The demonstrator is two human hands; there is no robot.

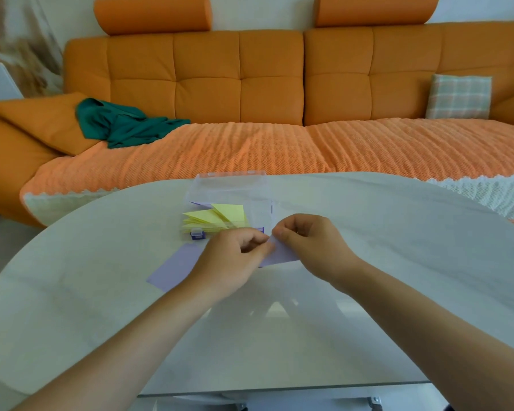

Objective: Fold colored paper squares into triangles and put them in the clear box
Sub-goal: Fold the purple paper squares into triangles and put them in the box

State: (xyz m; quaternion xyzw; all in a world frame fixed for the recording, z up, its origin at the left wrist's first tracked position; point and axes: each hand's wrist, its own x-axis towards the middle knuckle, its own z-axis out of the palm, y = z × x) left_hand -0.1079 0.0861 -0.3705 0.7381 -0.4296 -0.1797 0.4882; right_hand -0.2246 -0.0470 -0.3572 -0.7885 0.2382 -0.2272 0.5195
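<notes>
At table centre, the left hand (235, 259) and right hand (312, 247) both pinch one lilac paper (282, 254) in curled fingers, and its lower edge shows below the right hand. Bare table (383, 247) opens at 3 and 6 o'clock. A spare sheet (175, 266) lies flat at 8 o'clock, partly under the left hand. Close at 11 o'clock stands the box (232, 185), lid up, near the far rim. It holds yellow triangles (220, 218), with a lilac piece (201, 204) behind them. Beyond, at 12 o'clock, runs an orange sofa (250, 84) with a green cloth (122, 123) and a plaid cushion (459, 96).

Lilac paper (282, 253), yellow triangles (220, 216), orange sofa (238, 84)
</notes>
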